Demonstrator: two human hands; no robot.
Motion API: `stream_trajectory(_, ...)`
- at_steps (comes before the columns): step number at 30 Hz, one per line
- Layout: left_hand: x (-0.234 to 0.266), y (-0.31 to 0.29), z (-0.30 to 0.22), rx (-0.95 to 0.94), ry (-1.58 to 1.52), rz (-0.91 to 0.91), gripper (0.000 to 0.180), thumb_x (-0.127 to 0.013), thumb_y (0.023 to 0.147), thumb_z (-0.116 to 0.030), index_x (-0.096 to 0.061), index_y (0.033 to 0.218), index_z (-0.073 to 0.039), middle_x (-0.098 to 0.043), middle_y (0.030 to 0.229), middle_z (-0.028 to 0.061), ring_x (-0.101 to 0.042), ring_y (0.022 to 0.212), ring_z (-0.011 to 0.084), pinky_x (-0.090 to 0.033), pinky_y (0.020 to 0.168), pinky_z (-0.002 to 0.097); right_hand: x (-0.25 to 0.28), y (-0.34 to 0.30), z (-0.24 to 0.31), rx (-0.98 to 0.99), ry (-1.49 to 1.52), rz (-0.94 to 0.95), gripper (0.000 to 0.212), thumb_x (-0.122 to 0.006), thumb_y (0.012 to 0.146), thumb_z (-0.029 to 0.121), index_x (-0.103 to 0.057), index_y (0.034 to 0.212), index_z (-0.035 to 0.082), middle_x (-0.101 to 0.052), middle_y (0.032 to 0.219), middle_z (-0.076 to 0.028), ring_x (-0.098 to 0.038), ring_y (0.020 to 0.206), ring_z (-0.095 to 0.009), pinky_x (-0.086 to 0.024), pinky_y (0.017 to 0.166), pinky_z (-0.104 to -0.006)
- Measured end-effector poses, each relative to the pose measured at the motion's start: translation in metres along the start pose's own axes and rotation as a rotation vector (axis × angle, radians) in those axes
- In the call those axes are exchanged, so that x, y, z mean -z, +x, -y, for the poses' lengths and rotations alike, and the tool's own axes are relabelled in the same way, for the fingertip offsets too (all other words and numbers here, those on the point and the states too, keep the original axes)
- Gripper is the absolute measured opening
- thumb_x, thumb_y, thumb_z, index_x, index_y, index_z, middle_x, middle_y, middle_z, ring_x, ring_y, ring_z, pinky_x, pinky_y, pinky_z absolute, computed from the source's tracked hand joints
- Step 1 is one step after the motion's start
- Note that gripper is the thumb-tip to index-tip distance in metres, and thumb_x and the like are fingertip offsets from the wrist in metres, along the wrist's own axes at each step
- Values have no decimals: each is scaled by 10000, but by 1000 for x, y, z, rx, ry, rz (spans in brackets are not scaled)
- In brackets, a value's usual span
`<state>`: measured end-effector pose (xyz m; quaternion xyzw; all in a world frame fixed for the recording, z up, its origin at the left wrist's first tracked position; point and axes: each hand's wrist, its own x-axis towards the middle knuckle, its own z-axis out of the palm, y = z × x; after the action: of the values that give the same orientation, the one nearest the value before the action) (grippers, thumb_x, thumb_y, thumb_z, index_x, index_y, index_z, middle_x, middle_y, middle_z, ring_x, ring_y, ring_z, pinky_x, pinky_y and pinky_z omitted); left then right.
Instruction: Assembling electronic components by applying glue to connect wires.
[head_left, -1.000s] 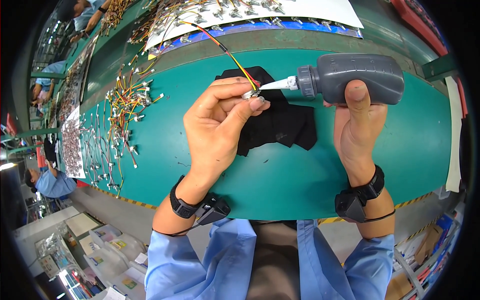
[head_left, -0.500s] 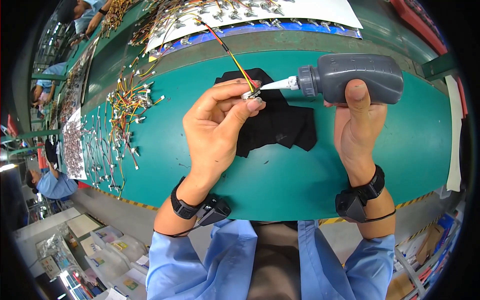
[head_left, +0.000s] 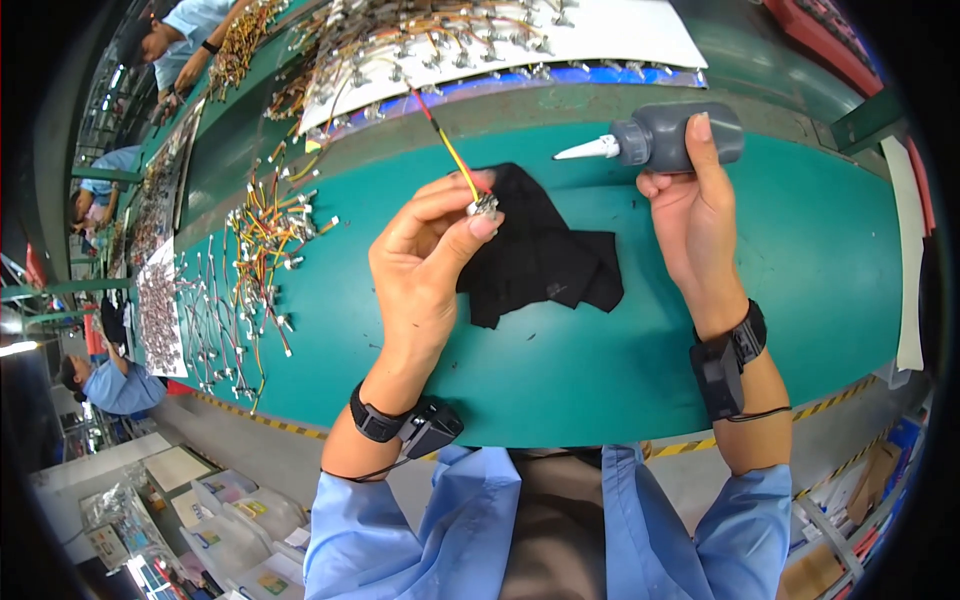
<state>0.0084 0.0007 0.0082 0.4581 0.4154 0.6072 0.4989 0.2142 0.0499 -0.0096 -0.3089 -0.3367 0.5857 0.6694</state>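
Note:
My left hand [head_left: 425,250] pinches a small metal potentiometer [head_left: 484,204] between thumb and fingertips. Red, black and yellow wires [head_left: 447,143] rise from it toward the far side. To the right, my right hand [head_left: 697,220] grips a dark grey squeeze bottle [head_left: 665,137], thumb on top and fingers beneath. The bottle lies sideways in the air, its white nozzle [head_left: 588,149] pointing left, apart from the potentiometer. Below and between my hands, a black cloth [head_left: 545,250] is spread on the green table mat [head_left: 560,375].
Wired parts [head_left: 265,250] lie in a loose pile at the left. Beyond the mat, a white sheet [head_left: 620,35] carries rows of similar parts. Co-workers in blue [head_left: 120,380] sit along the left. Plastic bins [head_left: 255,510] stand below the table, lower left.
The bottle's nozzle has pulled away from the potentiometer as my right hand moved back and up. My left hand still holds the potentiometer, slightly lower and further left.

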Motion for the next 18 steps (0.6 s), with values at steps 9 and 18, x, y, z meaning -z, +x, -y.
stream_trajectory(9, 3, 13, -7, -52, 124, -109, 146, -605, 753, 45, -592, 898, 38, -540, 875, 64, -549, 773, 133, -450, 710, 232, 24, 24, 14, -153, 358, -43, 276, -495, 873, 343, -517, 900, 69, -555, 794, -33, -410, 559, -73, -354, 498, -205)
stream_trajectory(18, -27, 114, -8, -178, 511, -231, 264, -647, 759, -171, -630, 926, 32, -611, 764, 64, -534, 676, 94, -419, 622, 210, 34, 31, 16, -193, 457, -91, 282, -530, 851, 356, -509, 905, 80, -536, 769, -25, -406, 550, -80, -355, 500, -213)
